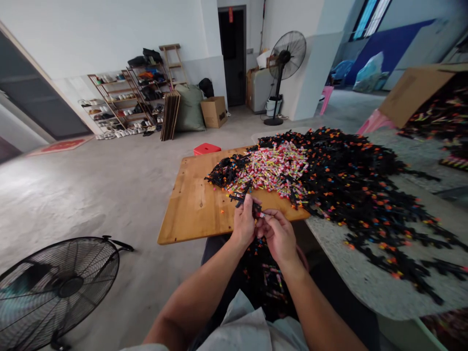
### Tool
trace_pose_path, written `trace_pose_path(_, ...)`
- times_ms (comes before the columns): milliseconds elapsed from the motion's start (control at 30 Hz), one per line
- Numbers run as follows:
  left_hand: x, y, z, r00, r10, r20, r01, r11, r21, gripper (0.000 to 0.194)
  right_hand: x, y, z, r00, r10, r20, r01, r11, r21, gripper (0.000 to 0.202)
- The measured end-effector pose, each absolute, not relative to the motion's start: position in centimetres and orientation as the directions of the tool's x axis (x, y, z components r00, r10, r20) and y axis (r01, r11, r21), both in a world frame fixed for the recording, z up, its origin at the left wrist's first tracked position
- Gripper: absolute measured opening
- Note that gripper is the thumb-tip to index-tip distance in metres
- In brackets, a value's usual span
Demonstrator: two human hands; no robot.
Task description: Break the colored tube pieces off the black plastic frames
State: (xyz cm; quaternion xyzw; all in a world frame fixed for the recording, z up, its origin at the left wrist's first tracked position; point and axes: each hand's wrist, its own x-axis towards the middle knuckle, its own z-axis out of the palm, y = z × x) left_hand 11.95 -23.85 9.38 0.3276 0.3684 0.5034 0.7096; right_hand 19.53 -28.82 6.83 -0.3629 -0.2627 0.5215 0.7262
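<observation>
Over the front edge of the wooden board (197,204), my left hand (244,222) is closed around a small black toy gun (239,197) that points up and left. My right hand (280,234) pinches a small pink and white tube (262,215) against the toy's near end, and the two hands almost touch. Behind them on the board lies a heap of pink, white and yellow tubes (274,168). A large pile of black toy guns with orange tips (340,170) spreads to the right.
A grey stone-patterned table (329,248) adjoins the board on the right, with an open cardboard box (413,95) of toys beyond. More toys sit in a container (266,278) between my legs. A floor fan (69,287) stands at lower left, a red stool (207,148) behind the board.
</observation>
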Motion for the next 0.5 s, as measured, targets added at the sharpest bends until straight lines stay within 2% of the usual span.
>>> trace_pose_path(167,12.0,-23.7,8.7,0.183,0.969,-0.167,-0.435,0.232,0.87,0.062,19.7,-28.9,7.0,0.336,0.942,-0.004,-0.564,0.198,-0.801,0.018)
trace_pose_path(500,11.4,-23.8,7.6,0.093,0.996,-0.009,-0.228,0.03,0.973,0.056,19.4,-29.3,7.2,0.354,0.931,-0.091,-0.601,0.152,-0.785,0.017)
